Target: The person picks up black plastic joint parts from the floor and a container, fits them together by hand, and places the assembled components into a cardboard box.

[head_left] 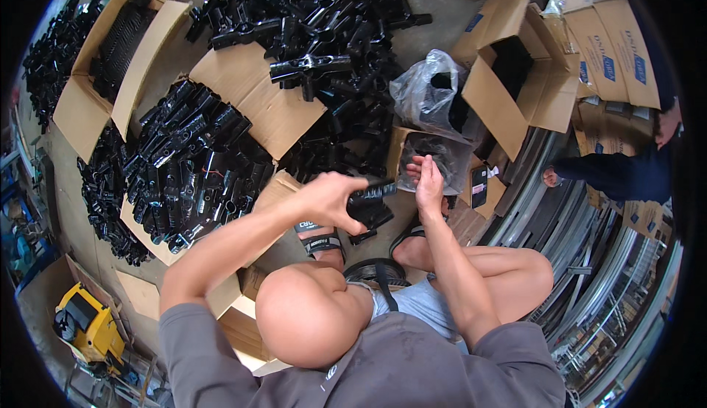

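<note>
My left hand (331, 200) is wrapped round a glossy black pipe fitting (373, 208), held above my feet between my bent knees. To its right, my right hand (428, 184) is raised with its palm turned inward and its fingers apart and slightly bent; I see nothing in it. Just behind that hand stands a small carton (396, 150) lined with a clear plastic bag (455, 159), with dark small parts inside that I cannot make out. A large heap of similar black fittings (324, 25) lies ahead, and another stack (195, 150) is at the left.
Open cartons stand at the far left (140, 76) and right (501, 102). A flat cardboard sheet (258, 99) lies between the heaps. A phone (479, 187) rests right of my foot. Long metal profiles (582, 253) line the right side, where another person's leg (618, 176) shows. A yellow machine (90, 323) sits lower left.
</note>
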Tool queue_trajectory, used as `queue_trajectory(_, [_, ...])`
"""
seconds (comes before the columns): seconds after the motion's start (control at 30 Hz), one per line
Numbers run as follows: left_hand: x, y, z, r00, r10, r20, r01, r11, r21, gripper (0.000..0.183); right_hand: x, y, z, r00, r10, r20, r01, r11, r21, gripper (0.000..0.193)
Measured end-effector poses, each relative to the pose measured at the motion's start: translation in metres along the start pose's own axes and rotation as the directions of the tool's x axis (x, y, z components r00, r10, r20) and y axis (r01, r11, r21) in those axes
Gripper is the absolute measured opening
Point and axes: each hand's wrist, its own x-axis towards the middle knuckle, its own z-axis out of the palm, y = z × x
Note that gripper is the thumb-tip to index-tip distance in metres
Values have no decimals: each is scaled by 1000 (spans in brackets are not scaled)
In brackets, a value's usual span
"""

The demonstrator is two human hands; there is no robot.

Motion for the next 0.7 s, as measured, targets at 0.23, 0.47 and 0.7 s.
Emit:
queue_trajectory(0.23, [40,-60,139,981,-195,18,161,858,488,65,-26,6,-6,993,-108,-53,98,982,-159,39])
queue_trajectory(0.47, [38,-45,150,995,-99,-10,95,924,371,83,-19,-4,-2,985,-158,-74,130,948,-291,39])
queue_trajectory(0.7, [-25,40,-21,912,-181,-369,21,916,-400,47,2,-24,19,977,-163,-140,64,841,-537,43])
